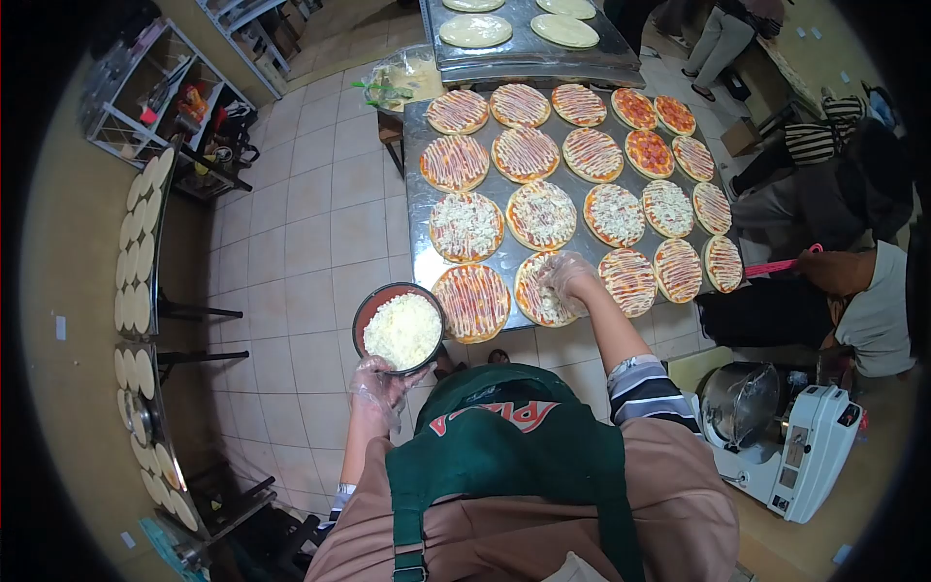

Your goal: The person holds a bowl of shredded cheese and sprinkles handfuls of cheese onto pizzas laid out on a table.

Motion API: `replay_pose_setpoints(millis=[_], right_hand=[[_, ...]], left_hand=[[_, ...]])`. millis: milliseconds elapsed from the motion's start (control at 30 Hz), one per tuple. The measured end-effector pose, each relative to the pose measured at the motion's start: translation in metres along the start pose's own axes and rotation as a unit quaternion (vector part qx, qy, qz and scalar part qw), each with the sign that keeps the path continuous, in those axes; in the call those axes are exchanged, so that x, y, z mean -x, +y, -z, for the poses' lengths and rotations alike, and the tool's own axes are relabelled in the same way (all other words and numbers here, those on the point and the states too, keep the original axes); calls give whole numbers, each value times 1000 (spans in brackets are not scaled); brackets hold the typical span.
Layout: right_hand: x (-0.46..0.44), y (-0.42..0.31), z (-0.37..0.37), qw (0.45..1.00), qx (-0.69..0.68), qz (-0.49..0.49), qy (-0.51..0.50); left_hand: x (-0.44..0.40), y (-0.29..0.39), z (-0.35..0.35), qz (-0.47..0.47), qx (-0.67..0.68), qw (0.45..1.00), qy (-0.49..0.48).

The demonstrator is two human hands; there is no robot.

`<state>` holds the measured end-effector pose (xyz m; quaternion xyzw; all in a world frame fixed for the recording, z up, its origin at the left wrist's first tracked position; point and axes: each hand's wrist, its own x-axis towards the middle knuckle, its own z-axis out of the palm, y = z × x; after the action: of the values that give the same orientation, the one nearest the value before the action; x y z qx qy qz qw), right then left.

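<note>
My left hand [379,390], in a clear plastic glove, grips the lower rim of a dark round bowl [360,331] out over the floor. White grated cheese [401,332] fills most of the bowl. Over a pizza [529,292] in the nearest row is my gloved right hand [568,279], its fingers curled downward round some grated cheese, with white bits on the pizza below. To its left lies a pizza with striped sauce [470,304]; another striped pizza [627,282] is on its right. Several pizzas in the row beyond, including one cheese-covered pizza [541,215], carry white cheese.
The metal table [420,254] holds rows of pizzas, some with red topping [648,153]. Behind it, a second metal surface [606,58] bears plain dough rounds [475,30]. More dough rounds [139,254] line the left wall. A white mixer [810,451] and other people [863,301] are at right.
</note>
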<state>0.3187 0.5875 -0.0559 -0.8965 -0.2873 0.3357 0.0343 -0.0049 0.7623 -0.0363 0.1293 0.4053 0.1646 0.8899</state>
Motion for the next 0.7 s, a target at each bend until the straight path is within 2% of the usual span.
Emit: replay_pose_setpoints(millis=[33,100,133,200,300,433,533,600,700], right_hand=[[1,-5,2,1000,0,1,0],[4,-15,6,997,-23,6,72],[3,-15,6,997,-22,7,70],[-3,-15,9,993,-112,28,28],[-18,-13,-1,995,-32,86,41],[-5,-23,-2,994,-88,55,17],[3,-26,-4,998,-9,60,3],[4,-16,-12,987,3,153,38],[5,-10,-17,993,-3,115,36]], left_hand=[[0,-1,-2,-1,0,1000,1],[2,0,-2,-4,1,1000,2],[4,0,-2,-5,2,1000,4],[6,-1,-2,-8,4,1000,8],[8,0,0,-8,6,1000,11],[6,-1,-8,-7,5,1000,12],[10,-3,-5,-5,5,1000,15],[10,-3,-6,-4,6,1000,15],[4,-2,-14,0,6,1000,14]])
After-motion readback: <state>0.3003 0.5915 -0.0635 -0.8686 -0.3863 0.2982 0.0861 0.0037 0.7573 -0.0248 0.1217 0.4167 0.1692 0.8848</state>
